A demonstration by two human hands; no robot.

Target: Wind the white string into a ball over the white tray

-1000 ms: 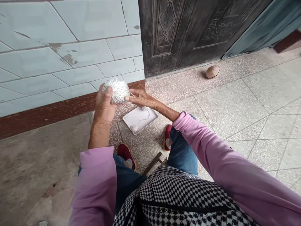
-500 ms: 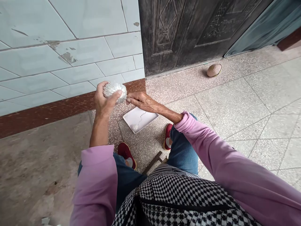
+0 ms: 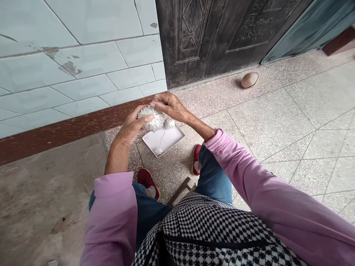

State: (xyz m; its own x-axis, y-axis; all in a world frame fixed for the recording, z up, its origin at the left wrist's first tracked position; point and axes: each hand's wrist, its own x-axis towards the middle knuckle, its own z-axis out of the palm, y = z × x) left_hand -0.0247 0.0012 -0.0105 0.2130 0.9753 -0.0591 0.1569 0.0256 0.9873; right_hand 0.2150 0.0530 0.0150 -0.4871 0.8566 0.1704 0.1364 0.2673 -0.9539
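My left hand [image 3: 130, 127] curls around a white fluffy pompom ball [image 3: 152, 118], thumb pressed on its front. My right hand [image 3: 170, 105] reaches over the top of the ball, fingers pinched at its upper edge. A smaller white tuft [image 3: 169, 123] hangs just below my right hand, beside the ball. Below both hands a white square tray [image 3: 172, 137] lies on the floor between my feet, with a thin thread and a small white tuft [image 3: 158, 150] on it.
A pale tiled wall with a red-brown skirting [image 3: 69, 127] runs on the left; a dark carved door [image 3: 210, 37] stands ahead. A small round tan object [image 3: 249, 79] lies by the door. My red shoes [image 3: 148, 181] rest on speckled floor tiles.
Both hands have dropped lower toward the tray with the ball. My right hand has moved from the ball's right side over its top, and a small tuft now shows under it.
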